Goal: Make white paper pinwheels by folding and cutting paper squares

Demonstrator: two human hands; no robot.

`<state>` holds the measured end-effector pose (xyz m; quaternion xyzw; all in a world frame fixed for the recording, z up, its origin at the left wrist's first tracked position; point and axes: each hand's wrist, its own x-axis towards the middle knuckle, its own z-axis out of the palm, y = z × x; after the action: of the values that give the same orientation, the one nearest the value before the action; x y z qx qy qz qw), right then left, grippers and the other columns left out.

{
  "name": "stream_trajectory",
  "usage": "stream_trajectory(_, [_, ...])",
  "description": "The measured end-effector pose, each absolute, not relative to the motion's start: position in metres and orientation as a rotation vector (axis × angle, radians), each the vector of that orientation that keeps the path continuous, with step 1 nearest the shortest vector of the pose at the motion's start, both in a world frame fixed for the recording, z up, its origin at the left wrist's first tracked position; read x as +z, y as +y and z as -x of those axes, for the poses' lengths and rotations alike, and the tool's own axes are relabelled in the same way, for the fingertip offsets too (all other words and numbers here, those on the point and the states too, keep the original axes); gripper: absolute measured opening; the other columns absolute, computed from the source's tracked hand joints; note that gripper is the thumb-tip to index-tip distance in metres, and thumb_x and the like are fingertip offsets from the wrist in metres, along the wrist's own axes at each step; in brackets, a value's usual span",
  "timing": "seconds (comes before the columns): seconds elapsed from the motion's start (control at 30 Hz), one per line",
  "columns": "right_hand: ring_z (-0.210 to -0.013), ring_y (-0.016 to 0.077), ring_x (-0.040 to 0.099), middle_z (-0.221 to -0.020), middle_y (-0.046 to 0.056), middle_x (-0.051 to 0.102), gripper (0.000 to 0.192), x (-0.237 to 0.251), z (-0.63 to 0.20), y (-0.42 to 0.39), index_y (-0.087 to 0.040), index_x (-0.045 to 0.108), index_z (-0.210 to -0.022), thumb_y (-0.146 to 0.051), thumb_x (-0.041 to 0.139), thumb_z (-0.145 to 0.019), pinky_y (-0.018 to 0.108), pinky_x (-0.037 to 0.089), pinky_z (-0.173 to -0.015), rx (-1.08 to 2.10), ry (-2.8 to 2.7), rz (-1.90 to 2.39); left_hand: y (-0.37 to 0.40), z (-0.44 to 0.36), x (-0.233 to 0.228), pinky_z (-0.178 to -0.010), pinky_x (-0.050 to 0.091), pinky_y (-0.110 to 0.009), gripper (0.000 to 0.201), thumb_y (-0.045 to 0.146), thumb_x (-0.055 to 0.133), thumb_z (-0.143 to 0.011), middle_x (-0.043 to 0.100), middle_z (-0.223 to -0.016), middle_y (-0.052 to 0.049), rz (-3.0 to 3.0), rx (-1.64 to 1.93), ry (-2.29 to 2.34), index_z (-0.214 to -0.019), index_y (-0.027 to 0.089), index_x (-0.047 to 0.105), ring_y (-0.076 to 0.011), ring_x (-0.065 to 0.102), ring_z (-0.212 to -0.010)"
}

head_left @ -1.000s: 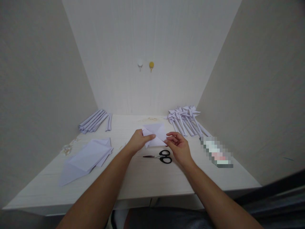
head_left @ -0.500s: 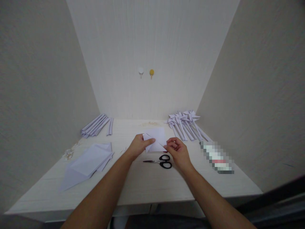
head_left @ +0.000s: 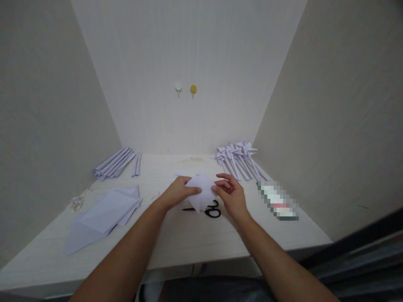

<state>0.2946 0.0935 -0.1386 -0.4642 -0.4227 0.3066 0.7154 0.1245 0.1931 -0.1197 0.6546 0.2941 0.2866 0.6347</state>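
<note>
Both hands held one white folded paper sheet (head_left: 201,191) just above the pale wood-grain tabletop (head_left: 189,239). Landmark: the black-handled scissors (head_left: 210,209), lying flat with blades pointing left and handles right.

Paper sat directly above and just behind the scissors, its lower corner hanging over the blades and hiding part of them. Shape roughly a diamond or triangle, point down; long axis ran from upper right down to lower left, tilted.

Left hand (head_left: 176,193), left of the scissors: grip closed on the paper's left edge, thumb on top, fingers under. Right hand (head_left: 231,197), just right of the scissors' handles: grip pinched on the paper's right corner, forefinger and thumb closed, other fingers curled loose. Both hands equally near the paper, one on each side, so it lay between the grips. Right hand was the nearer one to the scissors' handles.

Far left of the scissors: a loose stack of flat white paper sheets (head_left: 103,212). Behind that stack, well left of the scissors: a bundle of white rolled paper sticks (head_left: 116,162). Behind and right of the scissors: a pile of white folded paper pinwheels on sticks (head_left: 239,158). Right of the scissors: a blurred-out oblong item (head_left: 277,200), cannot tell what. Two small round hooks, white (head_left: 178,87) and yellow (head_left: 193,89), on the back wall.
</note>
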Motion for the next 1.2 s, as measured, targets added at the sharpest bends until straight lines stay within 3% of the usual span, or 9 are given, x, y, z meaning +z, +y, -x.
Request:
stream_trajectory(0.27, [-0.06, 0.0131, 0.062, -0.065, -0.004, 0.068, 0.024, -0.145, -0.299, 0.097, -0.023, 0.07, -0.082, -0.026, 0.084, -0.061, 0.026, 0.05, -0.059, 0.651, -0.919, 1.042, 0.198, -0.129, -0.121, -0.073, 0.052, -0.031, 0.049, 0.025, 0.092, -0.052, 0.076, -0.084, -0.005, -1.218, 0.94, 0.594, -0.095, 0.014, 0.071, -0.0183, 0.069, -0.072])
stream_trajectory(0.37, [-0.062, 0.0153, 0.063, -0.066, -0.001, 0.069, 0.018, -0.143, -0.297, 0.096, -0.022, 0.071, -0.073, -0.029, 0.084, -0.062, 0.028, 0.052, -0.06, 0.677, -0.934, 1.058, 0.194, -0.132, -0.121, -0.076, 0.054, -0.035, 0.044, 0.031, 0.09, -0.058, 0.077, -0.088, -0.009, -1.199, 0.856, 0.59, -0.093, 0.012, 0.072, -0.0216, 0.07, -0.075])
stream_trajectory(0.63, [-0.064, 0.0167, 0.068, -0.07, 0.001, 0.074, 0.011, -0.142, -0.297, 0.095, -0.024, 0.08, -0.078, -0.028, 0.074, -0.071, 0.03, 0.057, -0.064, 0.733, -1.011, 1.052, 0.188, -0.13, -0.116, -0.081, 0.054, -0.039, 0.039, 0.032, 0.086, -0.062, 0.079, -0.101, -0.014, -1.351, 0.882, 0.691, -0.095, 0.012, 0.076, -0.031, 0.072, -0.094])
stream_trajectory(0.93, [-0.069, 0.0195, 0.073, -0.074, 0.002, 0.077, 0.012, -0.147, -0.294, 0.094, -0.024, 0.08, -0.08, -0.025, 0.08, -0.068, 0.033, 0.059, -0.068, 0.73, -1.068, 1.058, 0.192, -0.13, -0.119, -0.08, 0.056, -0.039, 0.045, 0.028, 0.086, -0.059, 0.079, -0.104, -0.016, -1.264, 0.89, 0.682, -0.099, 0.011, 0.076, -0.0316, 0.072, -0.094])
stream_trajectory(1.2, [-0.069, 0.0194, 0.072, -0.074, 0.002, 0.077, 0.019, -0.145, -0.293, 0.092, -0.023, 0.079, -0.082, -0.035, 0.085, -0.069, 0.034, 0.059, -0.068, 0.727, -1.082, 1.064, 0.192, -0.13, -0.118, -0.08, 0.056, -0.04, 0.043, 0.029, 0.086, -0.059, 0.079, -0.101, -0.018, -1.304, 0.899, 0.687, -0.096, 0.009, 0.077, -0.0309, 0.073, -0.087])
